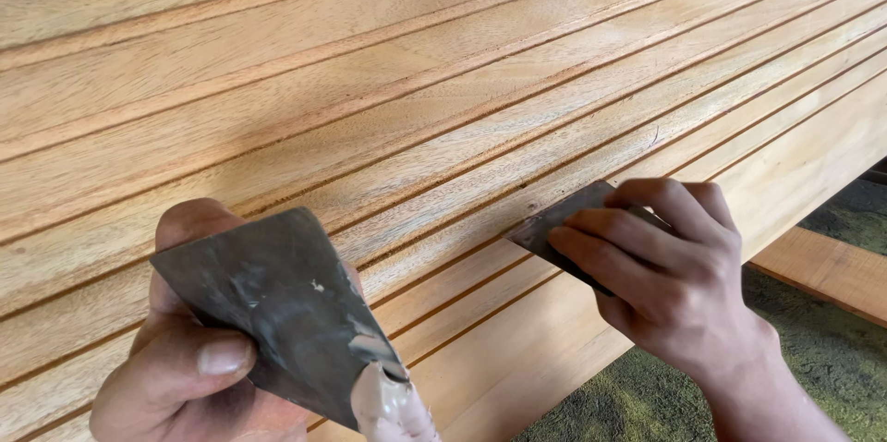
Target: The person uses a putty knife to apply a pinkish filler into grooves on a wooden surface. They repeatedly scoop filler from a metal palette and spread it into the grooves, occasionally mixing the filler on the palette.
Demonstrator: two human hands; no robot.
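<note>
A large grooved wooden panel (388, 100) of pale planks fills the head view, its long grooves slanting up to the right. My right hand (670, 271) grips a small dark metal scraper (554, 220) whose edge is pressed against one groove near the panel's lower part. My left hand (185, 359) holds a second, wider dark metal scraper blade (277, 303) flat and tilted, thumb on top. A lump of pale beige filler paste (393, 405) sits on that blade's lower corner.
Below the panel's lower edge lies a greenish, mottled floor (832, 350). Another plank of light wood (827, 271) lies on the floor at the right.
</note>
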